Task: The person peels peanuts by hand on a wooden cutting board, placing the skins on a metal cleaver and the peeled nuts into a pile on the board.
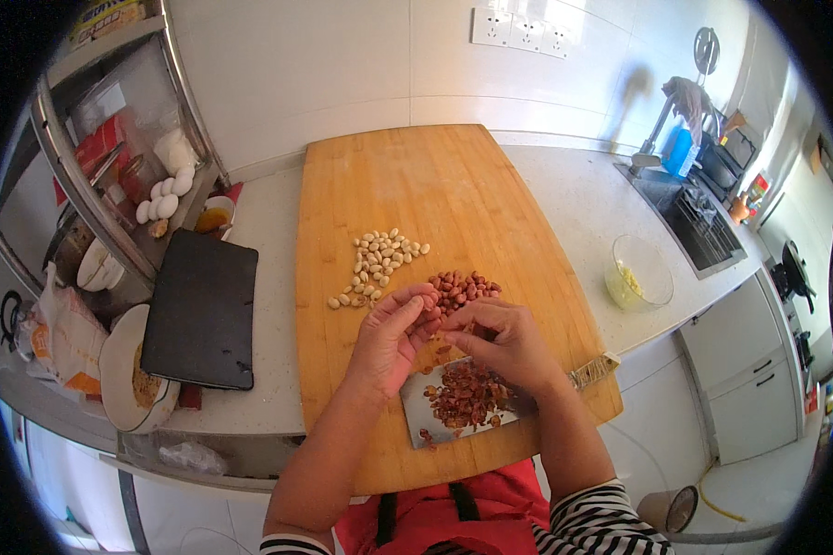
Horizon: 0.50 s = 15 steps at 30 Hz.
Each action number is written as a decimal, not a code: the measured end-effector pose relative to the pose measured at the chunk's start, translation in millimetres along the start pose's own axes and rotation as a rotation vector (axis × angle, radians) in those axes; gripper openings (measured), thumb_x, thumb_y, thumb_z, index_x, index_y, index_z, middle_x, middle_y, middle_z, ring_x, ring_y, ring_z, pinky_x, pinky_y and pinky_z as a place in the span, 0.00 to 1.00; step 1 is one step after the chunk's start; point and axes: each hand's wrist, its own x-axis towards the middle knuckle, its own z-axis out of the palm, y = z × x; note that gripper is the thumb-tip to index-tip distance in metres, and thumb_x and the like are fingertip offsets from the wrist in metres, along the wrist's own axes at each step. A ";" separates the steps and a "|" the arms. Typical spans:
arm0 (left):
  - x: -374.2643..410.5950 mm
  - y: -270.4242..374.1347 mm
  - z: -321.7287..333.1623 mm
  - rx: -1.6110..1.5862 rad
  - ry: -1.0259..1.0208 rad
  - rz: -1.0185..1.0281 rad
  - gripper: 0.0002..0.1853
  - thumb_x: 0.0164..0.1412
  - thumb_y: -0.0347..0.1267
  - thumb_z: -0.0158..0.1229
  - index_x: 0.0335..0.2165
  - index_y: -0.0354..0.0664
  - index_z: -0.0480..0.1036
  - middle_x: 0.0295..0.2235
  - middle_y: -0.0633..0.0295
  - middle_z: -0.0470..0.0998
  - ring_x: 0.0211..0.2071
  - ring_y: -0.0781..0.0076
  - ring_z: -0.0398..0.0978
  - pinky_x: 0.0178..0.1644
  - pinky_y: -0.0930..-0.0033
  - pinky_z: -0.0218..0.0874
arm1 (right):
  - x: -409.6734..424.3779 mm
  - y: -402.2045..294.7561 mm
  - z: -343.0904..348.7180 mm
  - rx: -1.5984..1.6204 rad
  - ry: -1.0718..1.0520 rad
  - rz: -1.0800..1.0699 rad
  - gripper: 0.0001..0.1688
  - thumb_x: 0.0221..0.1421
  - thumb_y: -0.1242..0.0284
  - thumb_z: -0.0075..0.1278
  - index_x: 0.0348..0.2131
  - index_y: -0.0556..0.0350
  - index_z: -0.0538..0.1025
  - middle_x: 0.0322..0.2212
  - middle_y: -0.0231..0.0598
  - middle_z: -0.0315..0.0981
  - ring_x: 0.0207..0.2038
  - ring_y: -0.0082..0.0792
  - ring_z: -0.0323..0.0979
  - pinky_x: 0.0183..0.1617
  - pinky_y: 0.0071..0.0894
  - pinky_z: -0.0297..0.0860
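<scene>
My left hand [402, 326] is over the wooden cutting board [396, 180], palm up with its fingers curled. My right hand [496, 336] meets it with thumb and fingertips pinched together. Anything small between the fingertips is too hidden to tell. Just beyond both hands is a pile of red-skinned peanuts [461, 288]. Pale peeled peanuts [382, 257] lie loosely spread to the left of that pile. Beneath my right hand, a cleaver [416, 416] rests flat on the board, its blade covered with reddish-brown peanut skins [468, 395]. Its wrapped handle [593, 371] points right.
Left of the board, a black flat case [201, 312] partly covers a white bowl [122, 368]. A metal rack [90, 187] holding eggs [167, 205] stands behind. On the right counter are a glass bowl [656, 281] with pale yellow bits and a sink [701, 239].
</scene>
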 end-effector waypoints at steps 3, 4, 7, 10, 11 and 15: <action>1.9 -1.8 -0.7 0.038 -0.029 -0.024 0.07 0.54 0.25 0.49 0.34 0.37 0.70 0.30 0.64 0.72 0.32 0.77 0.70 0.39 0.77 0.64 | 0.2 4.1 6.9 -0.078 0.215 -0.035 0.07 0.42 0.77 0.53 0.27 0.58 0.73 0.24 0.39 0.70 0.27 0.34 0.68 0.30 0.25 0.64; 1.6 -2.1 0.3 0.037 -0.028 -0.032 0.07 0.54 0.25 0.49 0.33 0.38 0.70 0.30 0.64 0.72 0.32 0.77 0.70 0.39 0.77 0.64 | 0.5 6.9 9.5 -0.092 0.253 -0.051 0.07 0.42 0.77 0.53 0.27 0.58 0.73 0.23 0.39 0.69 0.27 0.34 0.68 0.30 0.25 0.64; -0.2 -3.5 3.8 0.057 -0.018 -0.038 0.07 0.53 0.25 0.50 0.33 0.38 0.70 0.30 0.64 0.73 0.32 0.77 0.70 0.38 0.77 0.64 | 1.8 12.3 14.1 -0.125 0.336 -0.118 0.07 0.41 0.77 0.53 0.27 0.57 0.73 0.23 0.39 0.69 0.26 0.34 0.68 0.28 0.26 0.64; 0.0 -5.8 4.9 0.097 0.007 -0.012 0.07 0.52 0.25 0.52 0.33 0.38 0.70 0.30 0.63 0.73 0.32 0.77 0.71 0.38 0.77 0.64 | 1.2 15.2 15.0 -0.158 0.356 -0.180 0.07 0.41 0.77 0.53 0.26 0.56 0.73 0.23 0.39 0.68 0.24 0.35 0.68 0.26 0.27 0.65; 0.1 -6.0 5.5 0.101 0.016 -0.006 0.07 0.52 0.25 0.52 0.33 0.38 0.70 0.30 0.63 0.73 0.31 0.77 0.71 0.38 0.77 0.64 | 0.2 16.9 16.4 -0.175 0.364 -0.175 0.07 0.41 0.77 0.53 0.26 0.56 0.73 0.23 0.39 0.68 0.24 0.35 0.68 0.26 0.27 0.65; 3.5 -10.3 -1.2 0.120 0.023 -0.016 0.07 0.52 0.24 0.53 0.33 0.38 0.70 0.30 0.63 0.73 0.31 0.77 0.71 0.37 0.77 0.64 | -0.5 17.1 18.3 -0.250 0.364 -0.179 0.08 0.39 0.77 0.53 0.25 0.54 0.71 0.22 0.37 0.67 0.23 0.37 0.68 0.24 0.28 0.65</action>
